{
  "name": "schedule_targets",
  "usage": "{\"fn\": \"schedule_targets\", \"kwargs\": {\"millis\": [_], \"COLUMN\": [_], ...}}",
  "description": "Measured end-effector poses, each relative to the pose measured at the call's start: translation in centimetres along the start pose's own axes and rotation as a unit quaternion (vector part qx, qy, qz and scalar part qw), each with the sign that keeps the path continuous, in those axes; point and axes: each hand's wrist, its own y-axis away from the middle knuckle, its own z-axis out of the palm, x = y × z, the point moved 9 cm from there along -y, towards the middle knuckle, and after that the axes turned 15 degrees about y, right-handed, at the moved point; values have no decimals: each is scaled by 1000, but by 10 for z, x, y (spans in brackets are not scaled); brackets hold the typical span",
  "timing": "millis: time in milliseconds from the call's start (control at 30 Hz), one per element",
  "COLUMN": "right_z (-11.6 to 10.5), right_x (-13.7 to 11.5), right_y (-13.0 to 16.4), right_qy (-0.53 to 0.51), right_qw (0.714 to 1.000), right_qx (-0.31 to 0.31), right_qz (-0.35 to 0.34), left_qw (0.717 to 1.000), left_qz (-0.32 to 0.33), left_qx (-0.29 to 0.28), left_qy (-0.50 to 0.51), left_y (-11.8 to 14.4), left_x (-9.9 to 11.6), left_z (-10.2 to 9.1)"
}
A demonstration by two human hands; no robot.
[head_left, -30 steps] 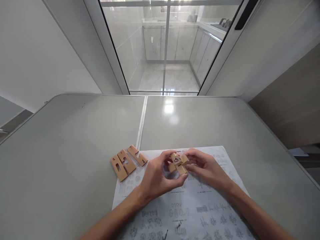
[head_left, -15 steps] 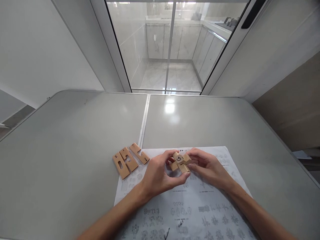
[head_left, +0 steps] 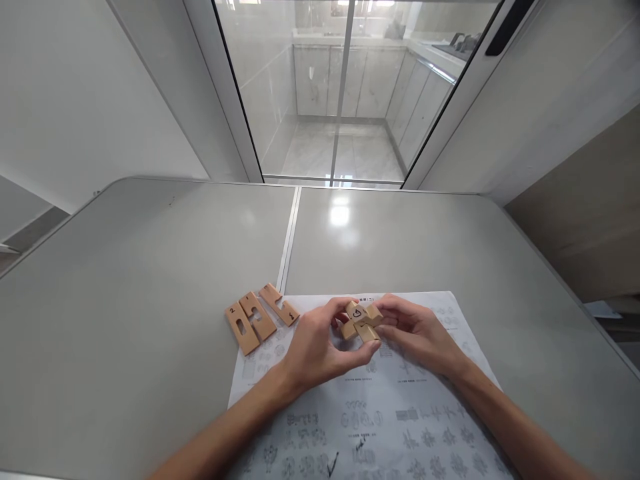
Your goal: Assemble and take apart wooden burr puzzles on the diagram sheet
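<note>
Between my two hands is a small wooden interlocking puzzle (head_left: 358, 315) of crossed pale pieces, with a black handwritten mark on its upper face. My left hand (head_left: 323, 343) grips it from the left, thumb at its lower front end and fingers curled behind. On the right side, my right hand (head_left: 419, 333) pinches a projecting end; its fingertips are partly hidden by the puzzle. Left of my left hand lie a slotted wooden piece marked 2 (head_left: 242, 328), a notched piece (head_left: 258, 316) against it, and another notched piece (head_left: 280, 305) set slightly apart.
A large printed sheet (head_left: 360, 413) with puzzle diagrams and pen marks lies under my hands. The grey table (head_left: 150, 300) has a pale seam strip (head_left: 290, 237) running across it. Beyond the far edge stands a glass sliding door (head_left: 320, 93).
The puzzle has turned and tilted slightly in my fingers, its lower front end shifting a little. Both hands keep their hold in nearly the same place.
</note>
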Motion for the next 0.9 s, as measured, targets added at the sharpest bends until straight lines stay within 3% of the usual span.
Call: {"fn": "schedule_targets", "kwargs": {"millis": [900], "right_z": [-1], "right_x": [3], "right_y": [2], "right_qy": [-4], "right_qw": [1000], "right_qx": [3], "right_qz": [19], "left_qw": [1000], "left_qz": [-3], "left_qx": [-10], "left_qy": [-13], "left_y": [-1], "left_x": [-1], "left_z": [2]}}
